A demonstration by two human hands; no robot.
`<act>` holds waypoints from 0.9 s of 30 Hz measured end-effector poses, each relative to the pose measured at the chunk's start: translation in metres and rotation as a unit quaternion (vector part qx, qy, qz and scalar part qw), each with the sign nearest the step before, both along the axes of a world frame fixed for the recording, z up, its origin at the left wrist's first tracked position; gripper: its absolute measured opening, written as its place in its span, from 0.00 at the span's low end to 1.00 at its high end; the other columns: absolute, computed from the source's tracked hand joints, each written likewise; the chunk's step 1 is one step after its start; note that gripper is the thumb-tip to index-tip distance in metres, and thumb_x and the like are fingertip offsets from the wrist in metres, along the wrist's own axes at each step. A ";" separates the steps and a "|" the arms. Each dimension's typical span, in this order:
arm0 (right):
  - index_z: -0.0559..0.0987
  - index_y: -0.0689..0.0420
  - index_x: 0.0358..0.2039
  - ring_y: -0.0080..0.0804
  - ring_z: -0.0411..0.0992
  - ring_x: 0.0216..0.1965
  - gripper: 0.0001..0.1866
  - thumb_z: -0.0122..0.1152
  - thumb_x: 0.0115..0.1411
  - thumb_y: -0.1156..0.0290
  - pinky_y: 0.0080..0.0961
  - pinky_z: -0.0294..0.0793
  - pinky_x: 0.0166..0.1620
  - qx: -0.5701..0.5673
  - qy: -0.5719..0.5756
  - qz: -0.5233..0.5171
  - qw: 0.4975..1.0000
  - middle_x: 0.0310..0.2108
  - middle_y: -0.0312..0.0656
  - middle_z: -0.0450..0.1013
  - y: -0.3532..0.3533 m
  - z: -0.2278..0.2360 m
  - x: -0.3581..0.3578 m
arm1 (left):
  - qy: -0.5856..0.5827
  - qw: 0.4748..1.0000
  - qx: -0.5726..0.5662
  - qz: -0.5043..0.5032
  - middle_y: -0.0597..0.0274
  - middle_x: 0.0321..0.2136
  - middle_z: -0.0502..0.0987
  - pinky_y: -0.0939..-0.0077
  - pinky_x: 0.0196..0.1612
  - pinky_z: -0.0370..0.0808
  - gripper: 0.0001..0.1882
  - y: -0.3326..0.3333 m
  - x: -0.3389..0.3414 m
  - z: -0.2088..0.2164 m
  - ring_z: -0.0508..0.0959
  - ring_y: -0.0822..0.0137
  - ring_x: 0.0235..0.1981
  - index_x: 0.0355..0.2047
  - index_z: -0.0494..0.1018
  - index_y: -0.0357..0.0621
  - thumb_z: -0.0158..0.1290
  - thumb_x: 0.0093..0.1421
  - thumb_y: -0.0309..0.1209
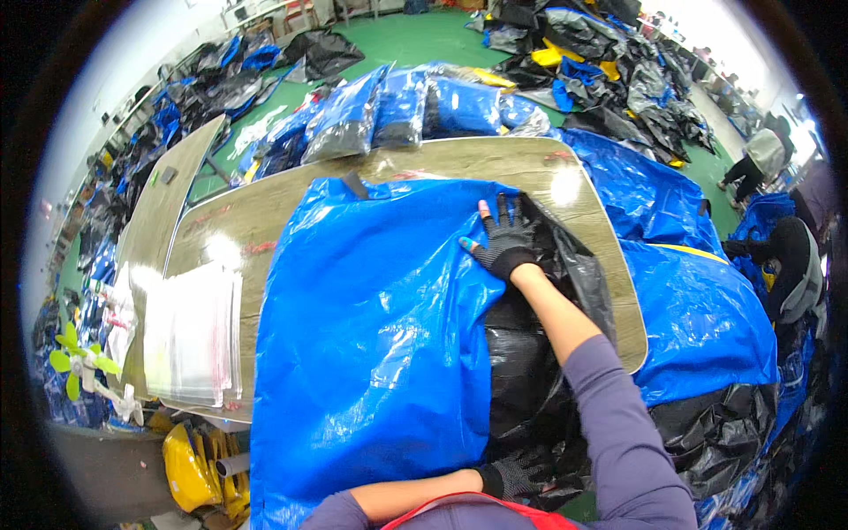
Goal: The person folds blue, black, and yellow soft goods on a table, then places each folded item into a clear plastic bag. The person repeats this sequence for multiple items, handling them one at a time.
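A large blue plastic tarp sheet (pixel 380 318) with a black side (pixel 521 389) lies spread over the wood-grain table (pixel 442 159) and hangs past its near edge. A short black strap (pixel 355 185) sticks up at its far edge. My right hand (pixel 505 237), in a black fingertip-less glove, presses flat with fingers spread on the far right part, where blue meets black. My left hand (pixel 519 475), gloved too, rests low on the black side near my body. Its fingers blend into the dark material, so their grip is hidden.
A stack of clear plastic bags (pixel 194 336) lies on the table's left. Blue packed bundles (pixel 402 106) line the far edge. More blue tarp (pixel 698 327) is heaped at right. A green-bladed fan (pixel 84 360) and yellow bundle (pixel 190 468) stand left. A person (pixel 764 150) is far right.
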State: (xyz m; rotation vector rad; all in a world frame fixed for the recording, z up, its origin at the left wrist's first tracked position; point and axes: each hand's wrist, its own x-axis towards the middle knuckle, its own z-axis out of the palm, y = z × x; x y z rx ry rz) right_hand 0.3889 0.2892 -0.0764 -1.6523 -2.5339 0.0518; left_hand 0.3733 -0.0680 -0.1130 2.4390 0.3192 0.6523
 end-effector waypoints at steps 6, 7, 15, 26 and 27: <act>0.50 0.43 0.70 0.58 0.28 0.71 0.48 0.44 0.55 0.30 0.66 0.27 0.64 0.013 -0.003 0.011 1.000 0.71 0.52 0.32 0.005 -0.019 0.002 | -0.011 0.843 -0.064 0.534 0.50 0.40 0.79 0.64 0.44 0.76 0.19 0.168 -0.257 0.120 0.80 0.60 0.39 0.46 0.76 0.46 0.56 0.58 0.42; 0.50 0.44 0.70 0.57 0.28 0.71 0.48 0.45 0.55 0.31 0.63 0.28 0.65 -0.003 -0.011 -0.005 1.000 0.71 0.52 0.33 0.004 -0.018 0.001 | -0.006 0.789 -0.029 0.614 0.49 0.40 0.79 0.64 0.44 0.76 0.22 0.203 -0.306 0.121 0.80 0.59 0.39 0.47 0.75 0.44 0.56 0.57 0.44; 0.51 0.49 0.69 0.61 0.45 0.68 0.44 0.42 0.59 0.35 0.67 0.35 0.64 -0.051 0.130 0.125 0.982 0.68 0.58 0.47 -0.017 0.002 0.030 | -0.086 0.718 -0.308 0.618 0.44 0.43 0.77 0.63 0.43 0.75 0.40 0.308 -0.452 0.029 0.79 0.57 0.39 0.52 0.70 0.33 0.59 0.52 0.57; 0.75 0.56 0.50 0.50 0.69 0.39 0.23 0.60 0.52 0.65 0.45 0.67 0.45 0.071 0.186 0.215 0.956 0.37 0.49 0.72 -0.029 0.057 0.068 | 0.106 0.752 0.114 0.640 0.40 0.60 0.62 0.53 0.64 0.55 0.36 0.257 -0.342 0.036 0.59 0.43 0.63 0.62 0.60 0.38 0.57 0.57 0.41; 0.75 0.56 0.49 0.49 0.70 0.35 0.22 0.60 0.53 0.65 0.45 0.67 0.42 0.200 0.184 0.223 0.936 0.33 0.48 0.72 -0.020 0.070 0.054 | 0.094 0.829 0.059 0.549 0.42 0.60 0.62 0.51 0.67 0.50 0.38 0.240 -0.291 0.038 0.57 0.42 0.64 0.62 0.60 0.41 0.57 0.55 0.45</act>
